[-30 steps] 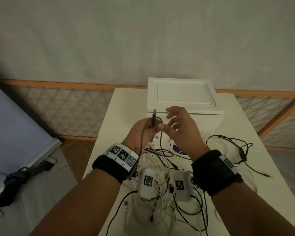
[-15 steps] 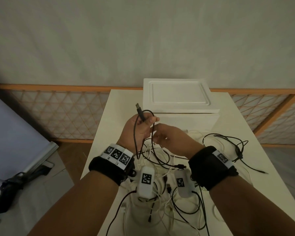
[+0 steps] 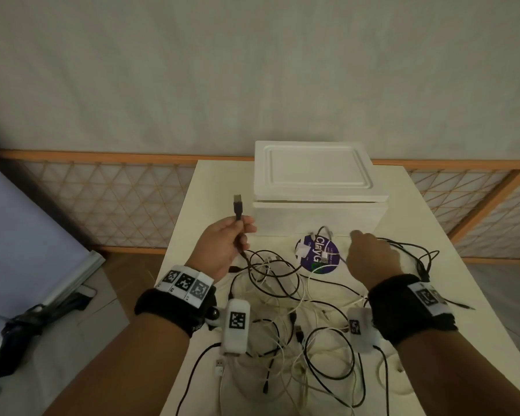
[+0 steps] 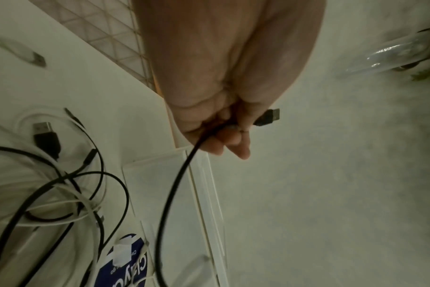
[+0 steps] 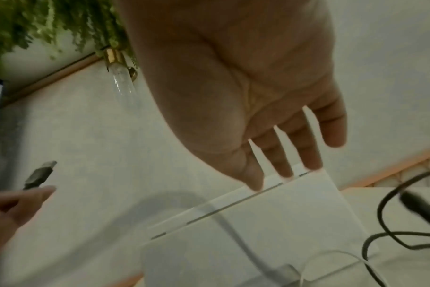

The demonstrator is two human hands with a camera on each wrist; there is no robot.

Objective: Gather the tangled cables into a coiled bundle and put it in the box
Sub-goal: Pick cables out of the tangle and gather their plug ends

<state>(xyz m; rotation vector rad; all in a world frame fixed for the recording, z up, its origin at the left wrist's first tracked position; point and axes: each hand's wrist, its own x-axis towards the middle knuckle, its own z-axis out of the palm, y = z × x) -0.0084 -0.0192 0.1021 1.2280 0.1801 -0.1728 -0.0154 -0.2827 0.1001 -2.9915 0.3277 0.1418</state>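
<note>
A tangle of black and white cables (image 3: 282,295) sprawls over the white table (image 3: 210,187). My left hand (image 3: 222,244) grips a black USB cable (image 4: 174,184) just below its plug (image 3: 238,205), which points up; its cord trails down into the pile. My right hand (image 3: 370,253) hovers over the cables in front of the box with fingers (image 5: 282,155) straight and nothing in it. The white foam box (image 3: 315,187) stands at the back of the table with its lid on.
A round blue sticker (image 3: 317,256) lies on the table before the box. More black cable (image 3: 415,253) loops at the right. A wooden lattice rail (image 3: 102,199) runs behind the table. Dark gear (image 3: 21,325) lies on the floor at left.
My hands have drawn apart. The left moved left, still holding the black USB plug end; the right let go of the cable and swung right, opening over the table.
</note>
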